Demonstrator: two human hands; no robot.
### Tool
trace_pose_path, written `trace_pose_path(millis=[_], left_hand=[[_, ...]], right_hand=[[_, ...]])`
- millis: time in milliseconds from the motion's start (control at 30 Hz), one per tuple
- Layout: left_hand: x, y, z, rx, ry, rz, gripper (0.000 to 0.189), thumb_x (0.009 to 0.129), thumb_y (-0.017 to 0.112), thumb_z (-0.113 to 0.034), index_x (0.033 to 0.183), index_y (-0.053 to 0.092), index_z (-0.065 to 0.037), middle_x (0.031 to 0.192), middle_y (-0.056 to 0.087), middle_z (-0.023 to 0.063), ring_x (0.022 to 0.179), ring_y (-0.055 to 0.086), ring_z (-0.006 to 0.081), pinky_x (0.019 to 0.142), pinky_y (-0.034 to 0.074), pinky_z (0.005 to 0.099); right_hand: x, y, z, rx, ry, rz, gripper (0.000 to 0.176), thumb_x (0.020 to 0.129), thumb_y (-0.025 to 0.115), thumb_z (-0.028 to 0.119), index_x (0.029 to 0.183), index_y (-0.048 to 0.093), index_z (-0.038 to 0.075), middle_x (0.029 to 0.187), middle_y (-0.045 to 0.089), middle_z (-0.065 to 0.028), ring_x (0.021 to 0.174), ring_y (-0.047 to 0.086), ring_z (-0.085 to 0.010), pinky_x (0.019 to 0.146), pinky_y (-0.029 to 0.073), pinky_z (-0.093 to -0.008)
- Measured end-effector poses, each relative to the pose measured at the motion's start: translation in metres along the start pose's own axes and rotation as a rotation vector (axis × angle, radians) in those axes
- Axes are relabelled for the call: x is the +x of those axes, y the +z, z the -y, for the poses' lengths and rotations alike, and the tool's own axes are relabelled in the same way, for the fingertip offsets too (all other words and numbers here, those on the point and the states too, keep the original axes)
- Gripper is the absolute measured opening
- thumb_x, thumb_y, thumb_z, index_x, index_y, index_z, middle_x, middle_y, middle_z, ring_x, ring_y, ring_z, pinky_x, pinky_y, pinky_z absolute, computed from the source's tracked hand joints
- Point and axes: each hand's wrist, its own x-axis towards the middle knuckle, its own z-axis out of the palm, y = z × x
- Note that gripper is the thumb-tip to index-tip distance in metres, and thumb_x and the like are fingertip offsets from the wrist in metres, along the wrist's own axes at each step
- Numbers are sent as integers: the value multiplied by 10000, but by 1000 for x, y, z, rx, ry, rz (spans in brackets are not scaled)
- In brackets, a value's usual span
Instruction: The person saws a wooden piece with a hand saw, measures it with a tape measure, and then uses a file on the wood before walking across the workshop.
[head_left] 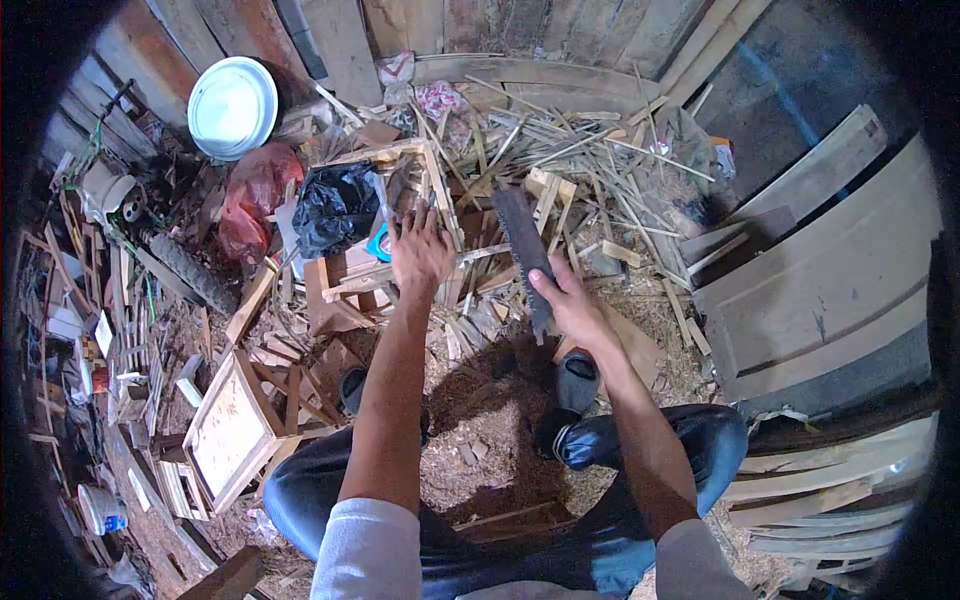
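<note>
Left hand (420,255) out at arm's length, open, fingers spread wide, palm down on the top slat of a crate (350,278); nothing gripped. Right hand (572,305) closed tight round the handle of a saw (522,240), dark blade pointing up and away, slightly tilted left, just right of the crate and apart from the left hand. Inside or against the crate, close to the left fingertips, a small blue thing (380,243), too hidden to identify. Behind the crate, a black bag (335,205), touching its far edge; left of that, a red bag (255,200); further back, a white basin (233,107) leaning against plank walls. Beyond both hands, a loose heap of thin sticks (580,150). To the right, wide pale boards (830,280) stacked on a slant. Lower left, a flat frame (235,430) lying tilted among offcuts. Beneath the arms, sawdust floor (490,420), knees in blue jeans either side, a dark shoe (578,380) just under the right hand.
</note>
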Motion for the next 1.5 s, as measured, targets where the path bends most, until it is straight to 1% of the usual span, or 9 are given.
trace_pose_path(millis=[167,200,233,300,433,667,733,1067,1500], left_hand=[[2,-2,1,-37,-4,35,539,885,396,-317,1351,495,-67,1475,406,119,1335,406,289,1170,121,497],[1,-1,1,-22,-5,5,539,881,407,-316,1350,495,-65,1479,401,116,1332,405,303,1169,125,496],[1,0,1,-21,-8,5,539,881,407,-316,1350,495,-65,1479,401,116,1332,405,303,1169,125,496],[0,-1,0,-5,-11,14,544,881,408,-317,1358,487,-67,1483,394,116,1331,405,306,1167,129,499],[-1,-4,0,33,-13,40,546,886,400,-310,1382,469,-92,1474,403,103,1358,364,273,1167,135,480],[-1,-3,1,-52,-17,-4,504,837,480,-279,1295,510,-70,1443,426,124,1333,384,289,1158,164,491],[0,1,2,-56,-13,-23,505,830,489,-275,1289,513,-67,1435,433,128,1321,395,294,1152,175,494],[-5,2,1,-28,18,-125,505,824,509,-262,1285,510,-59,1410,452,140,1293,422,298,1150,174,502],[-4,-5,2,-61,26,-24,465,839,489,-261,1248,520,-41,1425,432,167,1297,410,319,1157,130,523]], right_hand=[[8,28,-11,-314,-65,-157,588,958,544,307,1428,326,28,1316,514,-245,1189,531,-358,997,400,-402],[13,41,-21,-493,-395,-350,625,950,529,235,1482,234,92,1248,543,-281,1060,578,-437,903,463,-461],[16,44,-30,-492,-396,-348,625,950,529,235,1482,234,92,1248,543,-281,1060,578,-437,903,463,-461],[12,51,-8,-695,-45,-167,653,946,512,206,1503,179,138,1124,590,-310,891,614,-478,762,503,-515],[23,64,-4,-762,-46,-154,666,934,516,182,1507,179,154,840,641,-296,658,604,-483,604,495,-543],[27,83,-11,-839,-205,-268,697,915,538,164,1509,176,135,629,618,-236,556,599,-440,521,478,-536],[34,83,-5,-935,-183,-236,780,861,554,112,1522,140,119,556,604,-187,493,612,-364,469,479,-481],[14,93,-8,-987,-208,-236,889,760,579,54,1525,128,83,539,597,-154,469,606,-310,466,473,-450],[-9,97,-32,-1029,-238,-236,896,794,544,37,1535,51,139,599,607,-214,508,608,-362,475,461,-481]])
